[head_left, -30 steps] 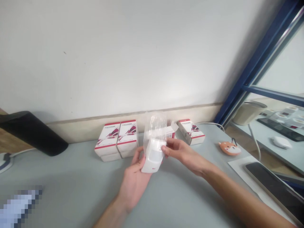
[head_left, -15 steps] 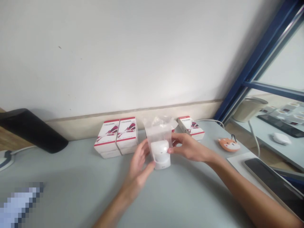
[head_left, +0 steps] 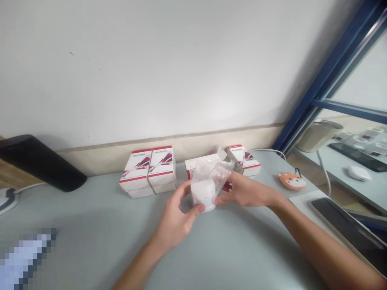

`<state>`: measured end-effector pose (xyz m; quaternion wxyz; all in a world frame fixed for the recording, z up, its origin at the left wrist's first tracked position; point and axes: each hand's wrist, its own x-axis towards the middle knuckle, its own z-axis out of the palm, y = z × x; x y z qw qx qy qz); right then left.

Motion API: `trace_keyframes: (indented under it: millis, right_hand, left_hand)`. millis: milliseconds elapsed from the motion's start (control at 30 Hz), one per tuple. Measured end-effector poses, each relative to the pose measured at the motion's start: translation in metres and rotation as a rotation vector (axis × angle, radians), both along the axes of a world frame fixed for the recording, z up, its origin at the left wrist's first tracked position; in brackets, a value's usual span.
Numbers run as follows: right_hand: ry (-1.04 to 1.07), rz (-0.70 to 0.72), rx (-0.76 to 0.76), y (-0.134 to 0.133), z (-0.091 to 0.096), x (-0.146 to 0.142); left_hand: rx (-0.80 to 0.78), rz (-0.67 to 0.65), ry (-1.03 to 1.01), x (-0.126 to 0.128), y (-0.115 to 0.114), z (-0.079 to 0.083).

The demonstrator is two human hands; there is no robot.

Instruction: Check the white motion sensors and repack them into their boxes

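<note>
Grey-blue desk (head_left: 90,233) fills the lower frame beneath a white wall (head_left: 151,68); a blue metal window frame (head_left: 329,76) cuts across the upper right; a black rounded object (head_left: 39,163) lies at the far left; white-and-red cardboard boxes (head_left: 148,171) stand paired along the wall, left of centre; an open box (head_left: 199,164) and another box (head_left: 243,160) sit right of them; a dark phone (head_left: 347,229) lies at lower right, below an orange fox-shaped toy (head_left: 292,181); at centre, a white plastic device (head_left: 203,195) sits inside a clear plastic bag (head_left: 211,177), just in front of the open box; the left hand (head_left: 173,221) grips it from the lower left, fingers curled; the right hand (head_left: 248,192) closes on the bag from the right.
</note>
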<state>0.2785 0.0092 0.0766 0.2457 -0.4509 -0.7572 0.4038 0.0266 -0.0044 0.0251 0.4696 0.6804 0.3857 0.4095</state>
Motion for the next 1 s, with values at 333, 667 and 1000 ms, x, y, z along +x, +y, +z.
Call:
trace_keyframes:
  millis: [333,667,1000]
  right_hand:
    - [-0.037,0.131,-0.084,-0.002,0.002,0.001]
    - [0.007,0.135,-0.042,-0.007,0.003,-0.003]
    - [-0.031,0.163,-0.040,-0.012,-0.012,-0.021]
  left_hand:
    - [0.032,-0.058,0.224,0.001,-0.006,-0.001]
    - [-0.161,0.015,-0.037,0.009,-0.004,-0.006]
    - [-0.151,-0.011,0.140,0.010,-0.007,-0.004]
